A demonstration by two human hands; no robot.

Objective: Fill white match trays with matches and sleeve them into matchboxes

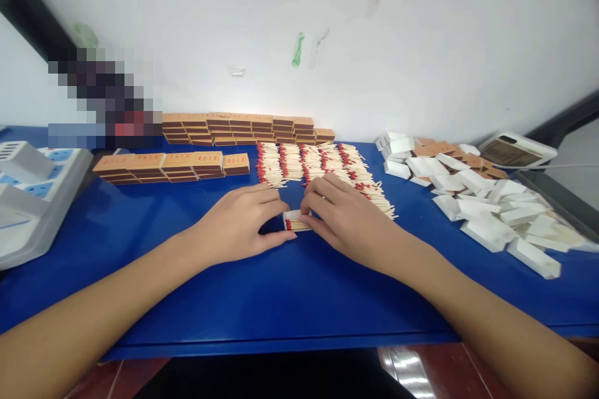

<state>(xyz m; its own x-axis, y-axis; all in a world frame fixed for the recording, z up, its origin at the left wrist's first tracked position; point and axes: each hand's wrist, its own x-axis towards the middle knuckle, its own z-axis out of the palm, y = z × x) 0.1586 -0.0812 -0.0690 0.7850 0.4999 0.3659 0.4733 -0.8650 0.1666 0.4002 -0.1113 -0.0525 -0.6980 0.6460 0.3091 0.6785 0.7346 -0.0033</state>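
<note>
Between my hands, on the blue table, lies a small white matchbox tray [291, 216] with red-headed matches [296, 225] in it. My left hand [243, 219] closes on the tray's left end, its thumb at the near side and its fingers at the far side. My right hand [344, 219] is curled over the right end of the tray, fingers bent and covering that part. Whether it also pinches any matches is hidden. Just beyond the hands lie loose matches [292, 162] in several bunches, heads mostly to the left.
Closed orange matchboxes stand stacked in a front row [175, 165] and a back row [234, 128] by the wall. White empty trays [486, 227] and orange sleeves [435, 148] are heaped at right, near a phone [517, 149]. A power strip [60, 199] sits at left.
</note>
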